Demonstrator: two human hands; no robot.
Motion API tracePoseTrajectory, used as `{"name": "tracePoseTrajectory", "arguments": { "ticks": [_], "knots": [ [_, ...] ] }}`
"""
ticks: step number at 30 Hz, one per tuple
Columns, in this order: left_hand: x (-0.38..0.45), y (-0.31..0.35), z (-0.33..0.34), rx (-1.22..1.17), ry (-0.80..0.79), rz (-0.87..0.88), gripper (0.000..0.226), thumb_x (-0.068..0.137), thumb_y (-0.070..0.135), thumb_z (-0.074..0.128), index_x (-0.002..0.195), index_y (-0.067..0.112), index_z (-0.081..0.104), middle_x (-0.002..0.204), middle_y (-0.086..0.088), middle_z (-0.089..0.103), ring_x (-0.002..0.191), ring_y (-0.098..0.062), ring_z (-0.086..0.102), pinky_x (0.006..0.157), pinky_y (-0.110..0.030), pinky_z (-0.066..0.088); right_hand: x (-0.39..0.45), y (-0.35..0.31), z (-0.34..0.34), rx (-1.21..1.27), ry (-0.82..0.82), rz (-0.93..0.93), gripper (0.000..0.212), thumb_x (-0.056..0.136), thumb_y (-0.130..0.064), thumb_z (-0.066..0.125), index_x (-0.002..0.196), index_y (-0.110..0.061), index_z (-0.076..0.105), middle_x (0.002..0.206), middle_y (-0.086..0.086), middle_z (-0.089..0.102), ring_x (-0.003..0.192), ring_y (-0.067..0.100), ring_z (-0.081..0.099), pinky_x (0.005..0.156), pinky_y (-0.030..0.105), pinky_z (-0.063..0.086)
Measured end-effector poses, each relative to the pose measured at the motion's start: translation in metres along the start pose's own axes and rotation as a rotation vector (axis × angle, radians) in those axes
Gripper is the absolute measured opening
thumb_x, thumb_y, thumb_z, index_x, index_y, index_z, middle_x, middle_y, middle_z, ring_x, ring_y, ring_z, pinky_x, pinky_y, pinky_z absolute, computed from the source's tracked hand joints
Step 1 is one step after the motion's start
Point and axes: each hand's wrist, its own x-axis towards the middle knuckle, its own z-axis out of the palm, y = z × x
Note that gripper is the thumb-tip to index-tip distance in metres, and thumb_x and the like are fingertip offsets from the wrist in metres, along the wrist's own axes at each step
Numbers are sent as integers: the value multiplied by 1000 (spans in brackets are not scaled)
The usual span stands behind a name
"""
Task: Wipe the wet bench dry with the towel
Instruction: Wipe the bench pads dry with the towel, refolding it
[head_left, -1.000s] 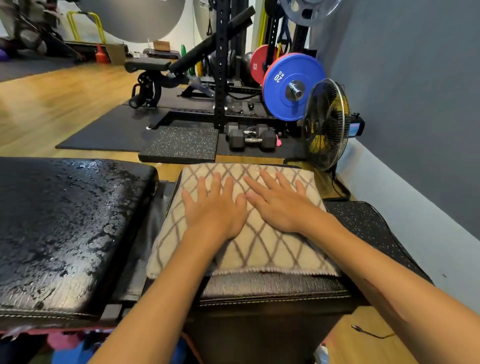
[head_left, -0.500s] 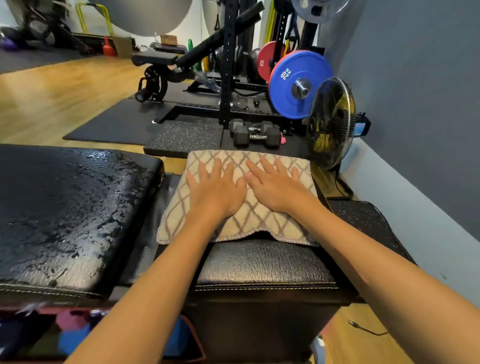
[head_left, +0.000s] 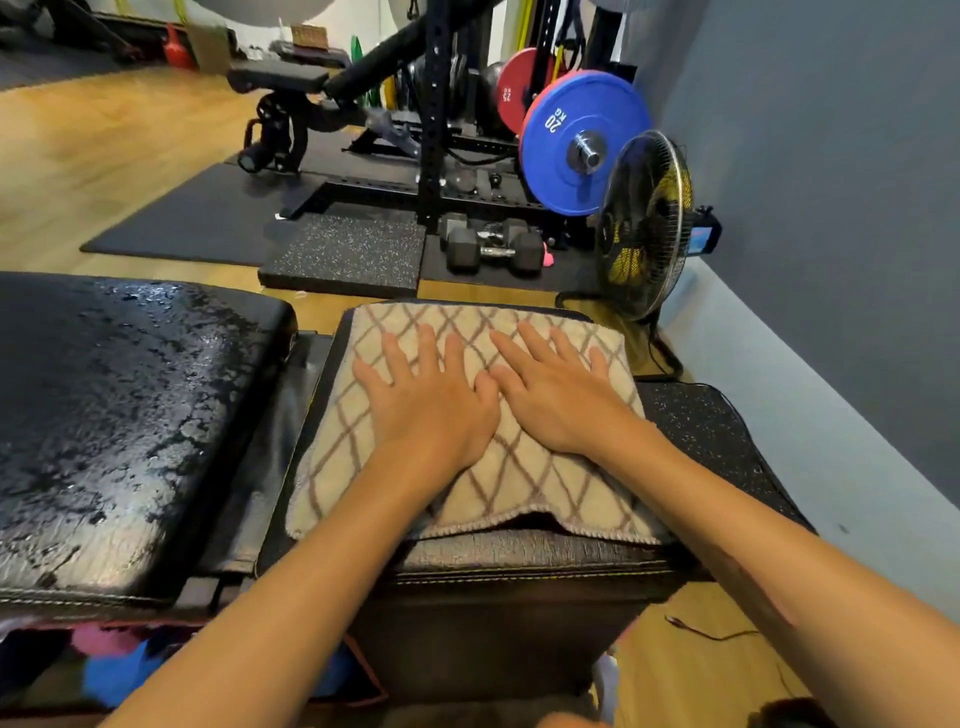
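1. Now the towel lies flat on the bench's right pad, covering most of its top; a strip of pad shows along the near edge.
2. Left hand and right hand press it, side by side, fingers straight and spread, gripping nothing.
3. Left pad glistens with water.
4. Beyond: fan; dumbbell.

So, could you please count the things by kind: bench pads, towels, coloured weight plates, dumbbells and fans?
Bench pads: 2, the wet pad and the pad under the towel
Towels: 1
Coloured weight plates: 2, blue and red
Dumbbells: 1 clearly visible
Fans: 1
Total: 7
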Motion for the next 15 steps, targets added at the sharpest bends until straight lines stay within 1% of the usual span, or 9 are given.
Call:
{"name": "tracePoseTrajectory", "arguments": {
  "ticks": [4,7,9,13,15],
  "knots": [
    [46,6,2,29,-11,-11,64,99,49,7,156,21,1,164,-5,-6,148,-40,-8,114,-65,-2,47,8,-4,6,17,17,55,104,-52,10,157,-40,2,167,-9,-8,153,24,-10,119,57,-6],
    [75,8,3,32,9,-24,63,99,48,8,156,21,4,164,-5,-2,148,-40,-5,114,-65,-1,72,9,-9,24,31,24,56,104,-51,12,158,-39,5,167,-7,-4,153,27,-6,118,59,-4],
    [90,10,4,31,-12,-43,62,99,47,7,156,21,6,164,-4,-2,148,-40,-5,114,-65,-2,86,11,-8,32,52,27,56,104,-50,13,158,-36,10,167,-5,3,153,29,-1,117,61,0],
    [104,12,10,44,-10,-57,65,99,49,5,156,19,8,164,-5,3,148,-40,-3,113,-65,-3,100,16,-5,32,100,2,56,102,-48,15,155,-32,23,162,-2,23,148,33,16,114,66,10],
    [107,12,10,50,-2,-59,66,98,51,5,156,18,10,163,-6,5,147,-41,-1,113,-65,-2,102,17,-4,37,113,3,55,101,-47,15,153,-32,26,159,-1,28,146,32,20,113,66,12]
  ]
}}
